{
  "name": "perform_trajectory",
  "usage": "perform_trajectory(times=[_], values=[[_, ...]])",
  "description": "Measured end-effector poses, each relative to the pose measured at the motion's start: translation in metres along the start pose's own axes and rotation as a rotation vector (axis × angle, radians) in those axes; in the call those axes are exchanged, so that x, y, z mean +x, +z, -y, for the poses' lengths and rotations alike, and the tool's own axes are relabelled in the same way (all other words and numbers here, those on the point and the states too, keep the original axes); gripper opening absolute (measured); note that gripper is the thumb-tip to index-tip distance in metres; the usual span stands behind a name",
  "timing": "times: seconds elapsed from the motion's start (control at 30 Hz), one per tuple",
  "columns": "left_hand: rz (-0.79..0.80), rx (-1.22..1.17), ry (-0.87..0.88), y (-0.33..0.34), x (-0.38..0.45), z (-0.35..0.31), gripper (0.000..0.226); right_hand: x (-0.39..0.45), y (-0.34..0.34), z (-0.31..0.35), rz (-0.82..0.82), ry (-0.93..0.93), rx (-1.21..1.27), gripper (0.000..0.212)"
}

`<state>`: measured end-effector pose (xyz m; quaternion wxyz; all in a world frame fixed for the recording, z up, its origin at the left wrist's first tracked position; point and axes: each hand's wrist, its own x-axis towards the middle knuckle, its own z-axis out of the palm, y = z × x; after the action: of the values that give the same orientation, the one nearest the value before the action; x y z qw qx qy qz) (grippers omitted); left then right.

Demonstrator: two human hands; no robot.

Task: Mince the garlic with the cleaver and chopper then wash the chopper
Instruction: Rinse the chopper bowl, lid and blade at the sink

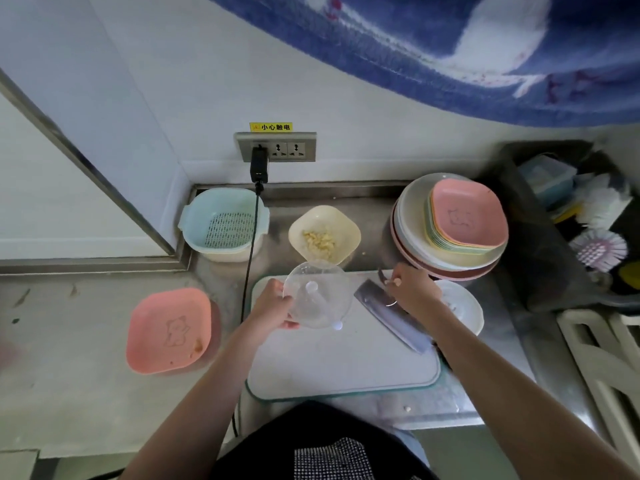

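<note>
Head view: left hand grips the rim of a clear chopper bowl, fingers curled round its left edge, bowl tilted with its mouth toward the camera, held above the far edge of the cutting board. Just beyond it, on the steel bench, a cream bowl holds minced garlic; the chopper bowl's upper rim overlaps the cream bowl's near corner. Right hand pinches a small curved blade part between thumb and fingertips, above the board's far right corner. Cleaver lies flat on the board's right side, slanting from far-left to near-right, partly under the right forearm. White lid rests off the board's right edge, partly hidden by the wrist. Stack of plates at the bench's far right. Blue strainer basket in the far left corner, a black cord hanging across it. Pink dish sits left of the board on the grey counter.
</note>
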<state>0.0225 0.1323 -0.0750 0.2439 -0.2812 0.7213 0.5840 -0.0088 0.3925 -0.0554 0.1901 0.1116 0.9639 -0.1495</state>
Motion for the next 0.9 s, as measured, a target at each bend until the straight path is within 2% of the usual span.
perform_trajectory(times=[0.07,0.13,0.2,0.27,0.37,0.43,0.5,0.57,0.6,0.63,0.7,0.73,0.8,0.9], values=[[0.028,-0.017,0.004,0.003,0.000,0.000,0.017,-0.006,0.006,-0.002,-0.035,-0.031,0.089,0.016],[0.065,0.000,0.019,0.004,-0.003,-0.001,0.024,-0.014,0.001,0.007,-0.199,-0.063,0.221,0.016],[0.101,0.006,0.028,0.006,-0.007,-0.003,0.030,-0.027,-0.009,0.028,-0.328,-0.195,0.345,0.013],[0.126,-0.005,0.022,0.009,-0.009,-0.006,0.033,-0.042,-0.015,0.050,-0.244,-0.358,0.348,0.009],[0.157,-0.051,0.008,0.012,-0.009,-0.011,0.035,-0.055,-0.003,0.069,0.057,-0.477,0.251,0.012],[0.167,-0.081,0.000,0.012,-0.010,-0.012,0.033,-0.055,0.003,0.065,0.079,-0.422,0.292,0.016],[0.175,-0.103,-0.012,0.010,-0.010,-0.011,0.034,-0.053,0.001,0.048,-0.111,-0.325,0.390,0.015],[0.184,-0.097,-0.021,0.009,-0.009,-0.008,0.038,-0.046,-0.003,0.014,-0.332,-0.127,0.427,0.017],[0.186,-0.089,-0.021,0.008,-0.009,-0.008,0.039,-0.041,-0.005,-0.005,-0.391,-0.002,0.378,0.026],[0.185,-0.081,-0.020,0.008,-0.010,-0.008,0.040,-0.037,-0.006,-0.023,-0.383,0.136,0.276,0.042],[0.191,-0.071,-0.017,0.009,-0.013,-0.009,0.037,-0.031,-0.004,-0.051,-0.193,0.358,0.104,0.078],[0.199,-0.070,-0.016,0.010,-0.015,-0.010,0.036,-0.029,-0.001,-0.060,-0.097,0.409,0.086,0.091],[0.207,-0.063,-0.012,0.015,-0.019,-0.012,0.036,-0.022,0.003,-0.070,0.008,0.439,0.179,0.102],[0.214,-0.050,0.002,0.022,-0.022,-0.013,0.036,-0.017,0.002,-0.071,0.002,0.443,0.292,0.106]])
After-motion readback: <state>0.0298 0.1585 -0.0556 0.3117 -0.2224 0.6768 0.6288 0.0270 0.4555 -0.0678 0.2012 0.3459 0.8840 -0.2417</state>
